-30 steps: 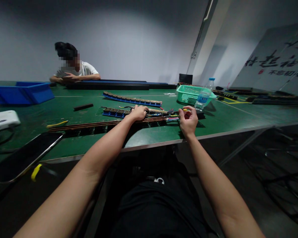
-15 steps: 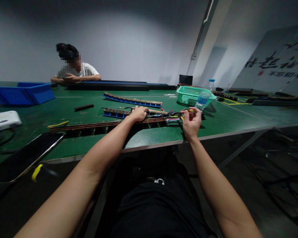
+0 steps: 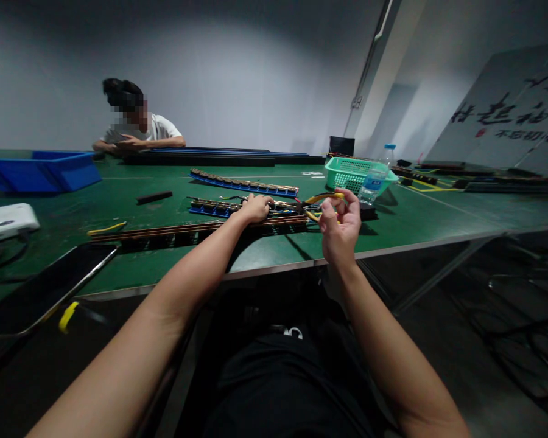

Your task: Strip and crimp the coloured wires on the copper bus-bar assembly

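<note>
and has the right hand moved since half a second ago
Yes, the right hand has shifted left, judged against the standing water bottle.

The wall sign [image 3: 506, 115] reads "起袖" above "不忘初心".

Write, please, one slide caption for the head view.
Right hand holding yellow-handled pliers, left hand at a blue-based strip, green table.

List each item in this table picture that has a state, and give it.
Right hand, gripping the pliers
Pliers, handles spread apart, jaws unclear
Left hand, resting on the strips
Bottle, capped
Green basket, open-topped
Blue bin, open-topped
Phone-like device, screen dark
Black bar, lying flat
</note>
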Action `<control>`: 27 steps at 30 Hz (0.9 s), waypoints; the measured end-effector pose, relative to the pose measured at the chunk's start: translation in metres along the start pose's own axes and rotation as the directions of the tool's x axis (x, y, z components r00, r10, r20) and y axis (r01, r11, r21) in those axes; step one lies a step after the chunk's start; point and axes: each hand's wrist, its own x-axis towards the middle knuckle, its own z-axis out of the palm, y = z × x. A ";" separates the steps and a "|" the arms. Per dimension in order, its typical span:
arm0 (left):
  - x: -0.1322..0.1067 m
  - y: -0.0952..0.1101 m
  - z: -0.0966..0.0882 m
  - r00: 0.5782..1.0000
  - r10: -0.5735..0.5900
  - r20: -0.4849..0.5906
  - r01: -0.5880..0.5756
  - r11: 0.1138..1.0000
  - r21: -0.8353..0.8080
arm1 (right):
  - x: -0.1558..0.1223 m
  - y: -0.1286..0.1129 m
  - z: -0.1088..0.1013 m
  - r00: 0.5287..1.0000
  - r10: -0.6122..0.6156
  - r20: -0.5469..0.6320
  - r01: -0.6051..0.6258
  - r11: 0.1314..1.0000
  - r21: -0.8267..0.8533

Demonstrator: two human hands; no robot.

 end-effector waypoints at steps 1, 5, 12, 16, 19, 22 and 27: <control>0.001 -0.001 0.001 1.000 -0.001 -0.006 0.001 1.000 -0.007 | -0.001 0.002 0.004 1.000 0.021 0.000 -0.021 0.999 0.046; 0.003 -0.002 0.003 1.000 -0.001 -0.011 0.001 1.000 -0.017 | -0.010 0.013 0.016 0.997 0.072 0.015 -0.073 0.994 0.083; 0.000 0.001 0.001 1.000 -0.007 -0.016 0.006 1.000 -0.023 | -0.019 0.035 0.018 0.991 0.097 0.095 -0.101 0.994 0.036; 0.001 0.000 0.001 1.000 -0.005 -0.009 0.005 1.000 -0.029 | -0.018 0.037 0.013 0.979 0.015 0.204 -0.001 0.998 -0.066; 0.003 0.000 0.002 1.000 -0.007 -0.003 0.007 1.000 -0.016 | -0.019 0.035 0.008 0.891 -0.065 0.450 0.185 0.956 -0.229; 0.005 -0.001 0.002 1.000 -0.003 0.002 0.003 1.000 0.004 | -0.023 0.033 0.007 0.766 -0.047 0.641 0.345 0.872 -0.347; 0.003 0.000 0.001 1.000 -0.001 0.002 0.001 1.000 0.011 | -0.026 0.030 0.011 0.888 -0.006 0.459 0.129 0.963 -0.237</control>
